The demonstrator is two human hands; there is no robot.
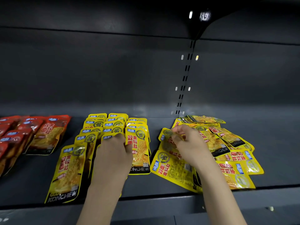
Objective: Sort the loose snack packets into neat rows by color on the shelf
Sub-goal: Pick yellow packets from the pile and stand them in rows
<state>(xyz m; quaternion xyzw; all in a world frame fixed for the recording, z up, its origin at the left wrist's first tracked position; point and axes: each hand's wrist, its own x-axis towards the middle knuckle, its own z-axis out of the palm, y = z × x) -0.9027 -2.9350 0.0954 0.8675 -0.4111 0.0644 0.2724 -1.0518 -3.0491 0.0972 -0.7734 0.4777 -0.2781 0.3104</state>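
Yellow snack packets (139, 143) lie in three overlapping rows on the dark shelf (154, 184) at the centre. My left hand (113, 153) rests on the middle yellow row, its thumb against the front packet of the right row. A loose heap of yellow packets (227, 151) lies jumbled to the right. My right hand (190, 143) reaches into that heap and pinches the top of one yellow packet (165, 137) at its left edge. Red packets (47, 135) sit in rows at the far left.
The shelf's back panel (113, 78) rises behind the packets, with a slotted upright (185, 78) right of centre. Bare shelf surface (276, 143) shows to the right of the heap. The shelf's front lip (162, 203) runs below my wrists.
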